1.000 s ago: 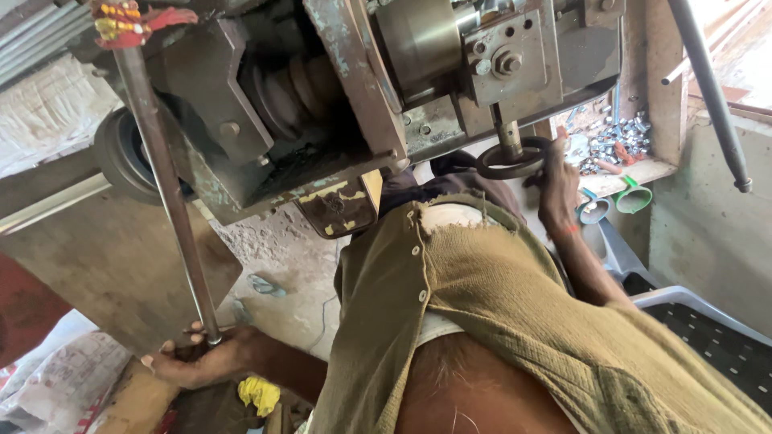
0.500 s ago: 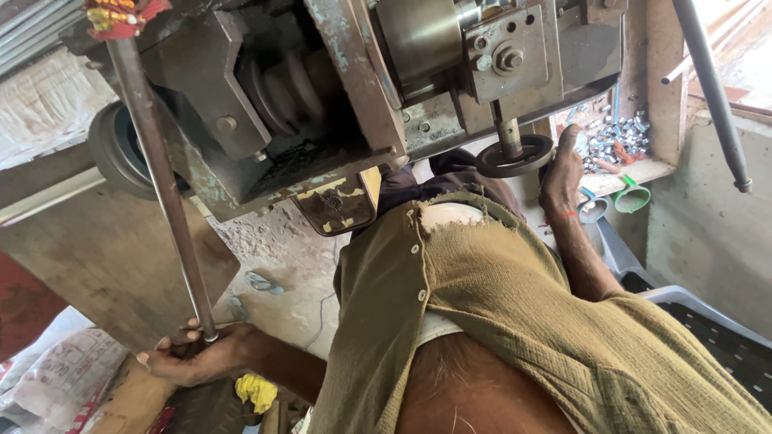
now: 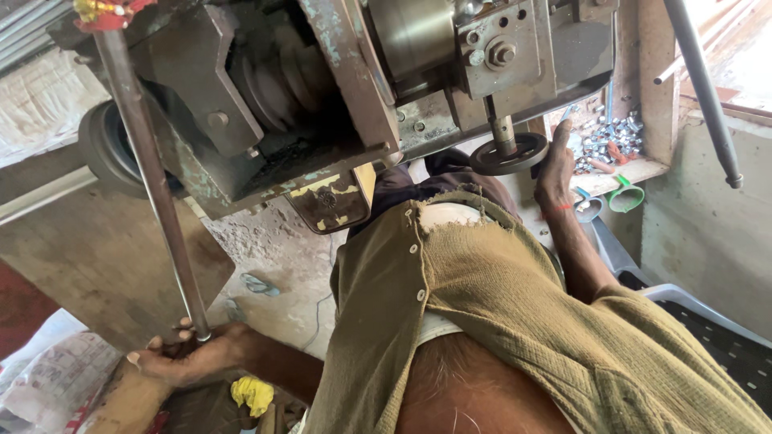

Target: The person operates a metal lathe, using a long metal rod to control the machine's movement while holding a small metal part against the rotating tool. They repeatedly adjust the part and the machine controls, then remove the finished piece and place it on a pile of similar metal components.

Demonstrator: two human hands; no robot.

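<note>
My left hand [image 3: 183, 359] is closed around the lower end of a long steel rod [image 3: 153, 185]. The rod rises to the upper left, where it carries a red and yellow tag. My right hand [image 3: 555, 161] grips the rim of a small black handwheel [image 3: 508, 153] under the grey, worn metal machine [image 3: 338, 88]. A red thread circles that wrist. My olive button shirt [image 3: 515, 321] fills the middle and lower right.
A pulley with belt grooves [image 3: 277, 84] and a dark wheel [image 3: 104, 149] sit on the machine's left side. A ledge with several loose nuts and bolts [image 3: 607, 141], a green funnel [image 3: 626, 195], a second steel bar [image 3: 700, 88], a yellow rag [image 3: 253, 394] and a plastic crate [image 3: 716, 329] surround me.
The handwheel seems to have turned a little under my right hand. My left hand keeps its hold on the rod. The view has shifted slightly.
</note>
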